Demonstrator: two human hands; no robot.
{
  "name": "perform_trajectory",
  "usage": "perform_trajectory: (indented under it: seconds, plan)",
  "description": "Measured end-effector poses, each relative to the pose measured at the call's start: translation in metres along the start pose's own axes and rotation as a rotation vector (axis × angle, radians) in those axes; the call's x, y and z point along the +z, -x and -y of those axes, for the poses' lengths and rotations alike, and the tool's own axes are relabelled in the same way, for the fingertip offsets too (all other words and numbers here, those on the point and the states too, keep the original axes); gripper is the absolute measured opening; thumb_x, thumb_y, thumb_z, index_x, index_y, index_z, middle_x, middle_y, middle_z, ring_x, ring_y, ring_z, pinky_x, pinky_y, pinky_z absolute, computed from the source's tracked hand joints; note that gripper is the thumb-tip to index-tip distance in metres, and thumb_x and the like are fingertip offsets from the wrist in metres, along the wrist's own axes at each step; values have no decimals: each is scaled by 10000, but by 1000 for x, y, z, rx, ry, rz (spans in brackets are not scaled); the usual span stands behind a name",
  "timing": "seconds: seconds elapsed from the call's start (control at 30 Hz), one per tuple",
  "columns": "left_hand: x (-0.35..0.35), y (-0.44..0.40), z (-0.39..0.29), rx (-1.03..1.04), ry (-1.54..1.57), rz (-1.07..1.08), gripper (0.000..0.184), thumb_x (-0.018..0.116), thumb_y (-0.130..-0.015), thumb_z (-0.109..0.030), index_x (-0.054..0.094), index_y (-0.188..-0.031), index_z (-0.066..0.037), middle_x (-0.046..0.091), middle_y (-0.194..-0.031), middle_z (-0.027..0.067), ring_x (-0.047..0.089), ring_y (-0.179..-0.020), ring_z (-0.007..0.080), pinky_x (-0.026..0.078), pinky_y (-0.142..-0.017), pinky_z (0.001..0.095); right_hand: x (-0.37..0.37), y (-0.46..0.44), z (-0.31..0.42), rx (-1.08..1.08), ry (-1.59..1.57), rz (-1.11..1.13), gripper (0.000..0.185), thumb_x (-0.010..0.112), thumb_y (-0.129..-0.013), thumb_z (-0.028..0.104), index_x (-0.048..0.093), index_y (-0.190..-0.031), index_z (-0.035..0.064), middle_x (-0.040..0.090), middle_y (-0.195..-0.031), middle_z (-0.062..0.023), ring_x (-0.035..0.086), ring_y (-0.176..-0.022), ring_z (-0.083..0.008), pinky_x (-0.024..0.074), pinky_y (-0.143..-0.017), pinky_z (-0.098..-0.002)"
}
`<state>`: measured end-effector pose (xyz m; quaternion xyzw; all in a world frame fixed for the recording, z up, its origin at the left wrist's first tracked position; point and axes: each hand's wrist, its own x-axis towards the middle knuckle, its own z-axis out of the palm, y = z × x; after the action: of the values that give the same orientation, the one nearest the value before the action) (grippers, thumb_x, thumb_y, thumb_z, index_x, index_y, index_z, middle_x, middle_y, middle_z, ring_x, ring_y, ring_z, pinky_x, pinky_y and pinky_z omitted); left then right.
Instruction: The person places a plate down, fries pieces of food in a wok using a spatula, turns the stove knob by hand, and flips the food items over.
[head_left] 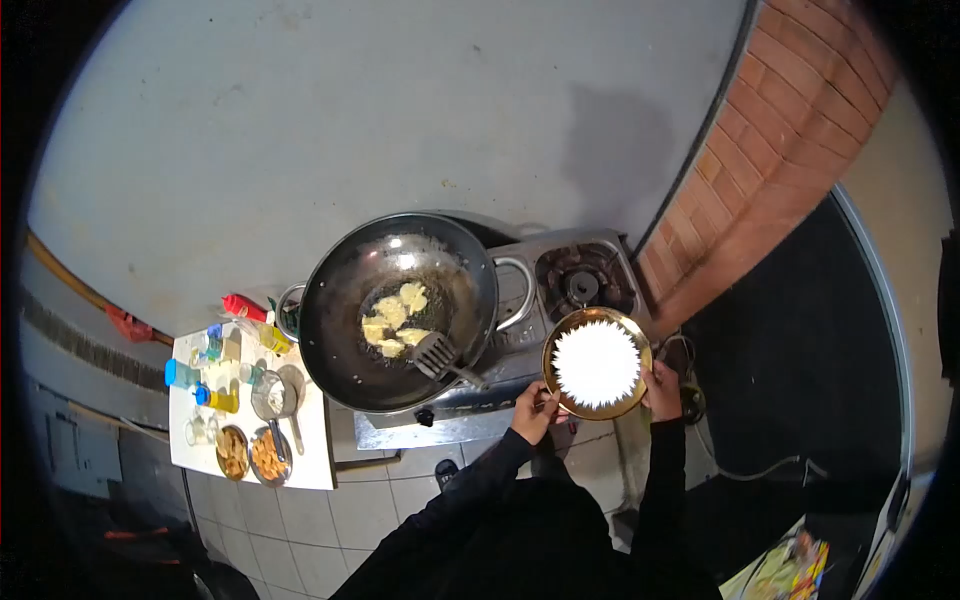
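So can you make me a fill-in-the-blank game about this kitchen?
1. The left hand and right hand hold a plate bearing a jagged-edged disc coloured ____.
2. The wok has a slotted spatula in it and ____ loop handles.
3. In the picture, the uncovered burner is to the ____ of the wok.

Missing words: white; two; right.
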<state>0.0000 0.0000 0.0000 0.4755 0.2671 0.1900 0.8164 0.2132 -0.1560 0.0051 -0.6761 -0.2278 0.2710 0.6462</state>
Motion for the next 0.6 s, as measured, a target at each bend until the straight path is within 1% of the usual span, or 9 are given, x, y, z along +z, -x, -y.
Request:
perform_trajectory:
  seconds: [0.07,0.1,0.17,0.2,0.27,0.3,0.37,0.47,0.6]
  plan:
    - [-17,-9,-5,126,-82,-112,193,544,-932,-93,500,-1090,8,598,-728,54,629,-647,133,548,-574,285,28,-17,8,107,-34,-1,152,541,-940,153,587,-972,11,548,-647,-3,411,-421,-38,282,-344,-219]
    - [61,-49,21,176,-60,-80,155,544,-930,-79,520,-1046,21,575,-696,33,618,-644,110,518,-547,256,-56,-51,31,139,67,3,152,541,-940,153,587,-972,11,548,-647,-3,411,-421,-38,282,-344,-219]
    - [56,-76,9,254,-271,-284,169,574,-911,-124,554,-994,21,608,-676,78,635,-623,160,498,-556,289,-43,-93,14,114,49,49,140,543,-937,140,577,-925,4,546,-640,-4,399,-408,-36,282,-342,-219]
    - [53,-101,5,274,-279,-298,169,574,-911,-124,554,-994,21,608,-676,78,635,-623,160,498,-556,289,-35,-118,18,112,35,51,148,563,-927,145,567,-867,10,534,-610,-9,401,-389,-48,293,-337,-228]
    - [49,-133,6,400,-732,-509,206,601,-876,-176,591,-943,18,640,-694,149,647,-617,257,491,-581,350,-33,-157,11,63,93,58,154,575,-918,132,555,-821,15,525,-593,-13,408,-379,-58,306,-335,-235]
    - [51,-144,3,462,-773,-560,225,611,-846,-200,610,-929,9,648,-728,188,648,-668,324,489,-625,398,-33,-168,2,19,155,48,172,587,-909,119,544,-776,19,517,-576,-18,415,-369,-68,318,-334,-243]
    - [54,-166,-2,314,-798,-619,217,614,-841,-192,617,-933,4,651,-727,176,651,-701,327,490,-643,404,-31,-193,-7,22,171,37,190,594,-900,99,525,-740,23,515,-569,-24,428,-367,-80,331,-335,-250]
    - [43,-192,-4,221,-858,-589,226,619,-837,-208,623,-962,-20,664,-763,150,654,-747,316,495,-677,400,-24,-213,-12,33,209,15,232,605,-883,62,492,-683,28,515,-565,-35,444,-365,-94,350,-337,-258]
    - [45,-201,-14,191,-926,-668,233,624,-834,-220,628,-994,-50,674,-842,134,651,-795,301,501,-711,389,-20,-231,-29,32,251,7,290,629,-861,38,457,-628,30,514,-565,-42,457,-364,-106,367,-333,-271]
